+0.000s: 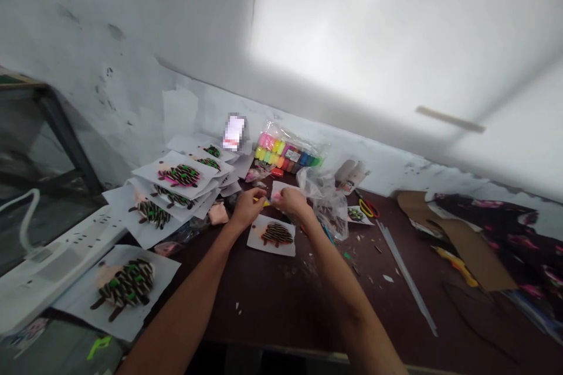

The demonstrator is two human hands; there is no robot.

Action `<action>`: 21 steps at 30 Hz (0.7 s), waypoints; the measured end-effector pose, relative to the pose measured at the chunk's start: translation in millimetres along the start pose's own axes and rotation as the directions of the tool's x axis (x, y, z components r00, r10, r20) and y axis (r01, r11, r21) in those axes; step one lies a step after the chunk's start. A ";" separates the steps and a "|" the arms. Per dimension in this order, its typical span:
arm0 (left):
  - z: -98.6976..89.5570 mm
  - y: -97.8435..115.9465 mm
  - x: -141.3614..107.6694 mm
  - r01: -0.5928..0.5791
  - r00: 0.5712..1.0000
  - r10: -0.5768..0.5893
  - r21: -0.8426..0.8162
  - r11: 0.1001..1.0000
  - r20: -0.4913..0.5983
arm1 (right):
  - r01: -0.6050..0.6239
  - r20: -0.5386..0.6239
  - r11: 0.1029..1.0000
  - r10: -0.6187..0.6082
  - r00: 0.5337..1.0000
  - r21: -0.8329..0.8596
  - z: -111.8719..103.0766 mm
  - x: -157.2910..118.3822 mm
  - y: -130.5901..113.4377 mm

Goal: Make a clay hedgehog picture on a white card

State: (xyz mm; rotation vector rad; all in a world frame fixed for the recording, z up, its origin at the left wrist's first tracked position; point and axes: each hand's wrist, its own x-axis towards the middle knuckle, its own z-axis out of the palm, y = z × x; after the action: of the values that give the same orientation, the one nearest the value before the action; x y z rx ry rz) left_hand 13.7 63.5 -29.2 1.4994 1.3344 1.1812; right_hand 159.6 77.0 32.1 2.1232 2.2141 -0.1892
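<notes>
My left hand (248,208) and my right hand (290,201) meet above the middle of a dark brown table (272,299). Both pinch a small yellow piece of modelling clay (266,203) between their fingertips. Just below them lies a white paper sheet (257,236) bearing a brown striped clay figure (277,234). A small pink clay lump (219,214) sits left of my left hand. Beyond my right hand stands a crumpled clear plastic bag (328,199).
Stacked papers with clay figures (180,176) lie at the back left, beside a white power strip (57,252). A packet of coloured clay (288,149) leans on the wall. To the right lie scissors (368,208), a metal ruler (407,278), cardboard (457,240) and dark floral fabric (497,234).
</notes>
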 end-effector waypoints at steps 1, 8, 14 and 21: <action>0.4 -1.1 0.3 -0.005 1.000 0.005 0.010 1.000 0.000 | -0.005 0.031 1.000 0.005 1.000 -0.011 3.3 -2.7 0.6; -2.1 -2.7 -0.7 -0.021 1.000 0.018 0.157 0.987 0.021 | -0.068 0.029 0.998 0.068 0.997 0.003 6.6 -5.5 8.7; -2.9 2.4 -3.4 -0.072 0.997 0.063 0.287 0.955 0.039 | -0.126 -0.041 0.971 0.137 0.990 0.201 -6.4 14.1 6.3; -5.6 0.0 -8.1 -0.066 0.996 0.080 0.349 0.935 -0.028 | -0.019 -0.174 0.921 0.094 0.980 0.389 10.7 47.3 -12.0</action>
State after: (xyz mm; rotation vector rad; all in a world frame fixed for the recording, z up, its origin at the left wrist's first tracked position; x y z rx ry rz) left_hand 8.2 55.3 -28.9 1.7948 1.5917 1.0646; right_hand 145.2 121.9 15.6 2.4967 2.3796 -0.4769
